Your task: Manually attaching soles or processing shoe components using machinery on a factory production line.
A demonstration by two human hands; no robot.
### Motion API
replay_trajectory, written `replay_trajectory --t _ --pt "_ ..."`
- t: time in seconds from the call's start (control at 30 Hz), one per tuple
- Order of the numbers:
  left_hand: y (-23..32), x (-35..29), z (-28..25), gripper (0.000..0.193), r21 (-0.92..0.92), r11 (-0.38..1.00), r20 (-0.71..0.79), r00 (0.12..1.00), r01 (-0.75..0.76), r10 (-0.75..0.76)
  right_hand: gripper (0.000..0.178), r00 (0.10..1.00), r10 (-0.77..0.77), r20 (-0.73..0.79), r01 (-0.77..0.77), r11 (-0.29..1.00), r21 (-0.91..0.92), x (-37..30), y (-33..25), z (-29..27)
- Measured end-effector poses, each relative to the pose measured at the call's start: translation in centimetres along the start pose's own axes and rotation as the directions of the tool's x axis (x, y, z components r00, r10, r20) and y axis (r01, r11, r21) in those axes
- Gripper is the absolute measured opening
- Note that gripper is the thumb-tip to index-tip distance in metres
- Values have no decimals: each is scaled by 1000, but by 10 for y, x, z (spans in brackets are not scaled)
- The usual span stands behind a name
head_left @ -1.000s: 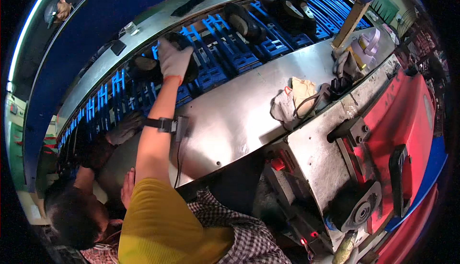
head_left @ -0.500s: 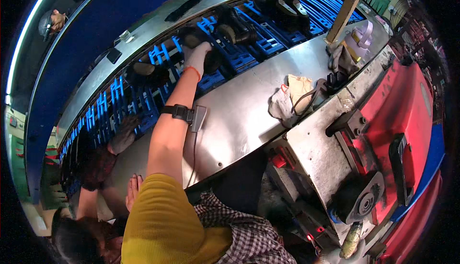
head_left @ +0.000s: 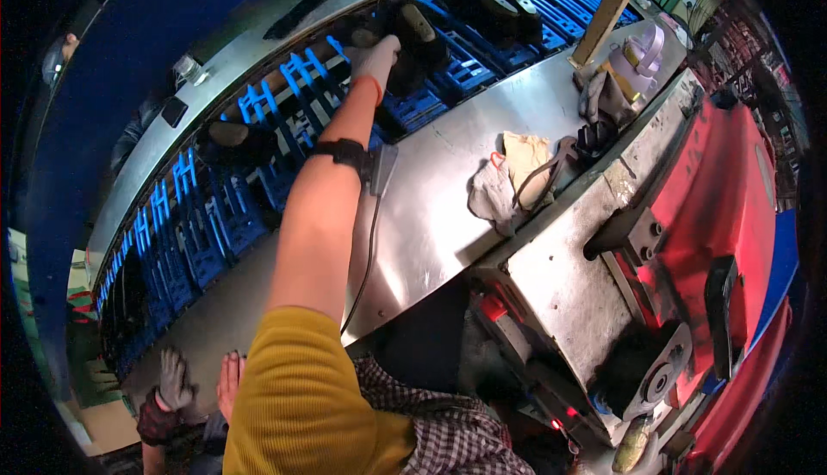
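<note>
The only hand of mine I see is my left hand (head_left: 376,60), in a pale glove with an orange band at the wrist. It reaches far over the blue slatted rack, fingers closed on a dark shoe (head_left: 365,37) whose brownish sole end shows beyond them. My fingertips are partly hidden by the glove's back. Just right of the hand another dark shoe (head_left: 418,24) lies on the slats (head_left: 177,247). One more shoe (head_left: 228,135) lies to the left. My right hand is out of view.
A co-worker's gloved hand (head_left: 175,382) and bare fingers (head_left: 229,382) rest at the metal table's (head_left: 431,173) near left edge. Loose gloves (head_left: 495,191) and a lilac jug (head_left: 642,57) stand right. Red machinery (head_left: 715,182) fills the right side; a post (head_left: 607,23) rises behind.
My left hand has moved right along the rack with the shoe. The co-worker's gloved hand has drawn back from the slats to the table edge. The view has shifted slightly.
</note>
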State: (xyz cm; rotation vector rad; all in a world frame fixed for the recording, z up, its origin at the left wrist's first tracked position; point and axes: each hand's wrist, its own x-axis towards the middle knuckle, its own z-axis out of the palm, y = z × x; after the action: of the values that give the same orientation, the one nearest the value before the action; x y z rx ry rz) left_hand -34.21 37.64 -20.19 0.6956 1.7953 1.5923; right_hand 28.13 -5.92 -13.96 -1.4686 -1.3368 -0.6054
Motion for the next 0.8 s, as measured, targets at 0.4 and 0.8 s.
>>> replay_trajectory --t 0.4,0.8 --pt "28 -68 24 107 879 301 19 659 -369 752 56 963 -269 4 267 952 -149 4 11 0" --pt "33 7 124 80 940 188 238 943 -283 232 33 997 -49 -51 57 983 176 -3 6 12"
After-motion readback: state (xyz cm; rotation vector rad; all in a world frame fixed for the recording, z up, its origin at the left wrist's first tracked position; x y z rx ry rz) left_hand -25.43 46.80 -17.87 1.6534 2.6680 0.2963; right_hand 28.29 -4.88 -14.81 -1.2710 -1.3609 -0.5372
